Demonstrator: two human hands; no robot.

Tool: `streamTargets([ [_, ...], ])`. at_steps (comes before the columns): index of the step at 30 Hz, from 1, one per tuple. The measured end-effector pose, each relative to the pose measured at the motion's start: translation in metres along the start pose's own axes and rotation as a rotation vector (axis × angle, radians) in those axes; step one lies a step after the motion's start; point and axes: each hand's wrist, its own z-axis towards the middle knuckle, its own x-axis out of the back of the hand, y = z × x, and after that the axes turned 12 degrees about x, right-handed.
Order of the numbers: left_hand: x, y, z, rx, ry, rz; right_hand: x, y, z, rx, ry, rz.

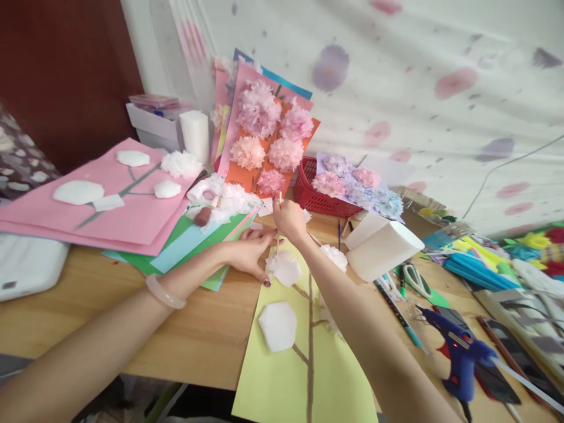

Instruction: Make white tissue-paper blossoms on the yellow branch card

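Note:
A yellow-green sheet (282, 376) with a painted brown branch lies on the wooden table (198, 329) in front of me. Two white tissue flowers sit on it: a flat hexagonal one (277, 325) and a fluffier one (284, 268) at the top. My left hand (251, 252) rests beside the fluffier flower with its fingers pressed on its edge. My right hand (288, 218) is closed round a thin wooden stick (278, 226) that points down into that flower. Another white tissue flower (335, 256) lies just right of my right forearm.
Pink sheets with white flowers (110, 200) lie at the left. Boards of pink tissue flowers (264, 135) lean against the wall beside a red basket (315, 197). A white box (381, 247), scissors (414, 279), pens and a blue glue gun (460, 355) lie at the right.

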Motion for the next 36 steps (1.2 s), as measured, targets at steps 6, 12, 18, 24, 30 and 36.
streamTargets([
  [6,0.002,0.001,-0.001,-0.022,-0.021,-0.025,0.022,-0.001,0.002,-0.018,0.075,0.057],
  [12,0.000,-0.003,0.001,-0.039,-0.012,-0.014,0.033,-0.008,-0.003,0.017,0.135,0.059],
  [18,0.001,-0.001,-0.001,-0.001,-0.005,-0.003,0.025,-0.014,-0.014,0.034,0.111,0.043],
  [24,0.001,0.000,-0.002,0.008,0.003,0.026,0.013,-0.015,-0.015,0.053,0.074,0.037],
  [30,0.000,-0.002,0.000,-0.031,-0.004,-0.004,0.017,-0.010,-0.012,0.056,0.096,0.095],
  [36,-0.001,-0.003,0.000,-0.043,-0.032,-0.066,0.033,-0.003,-0.003,0.055,0.232,0.189],
])
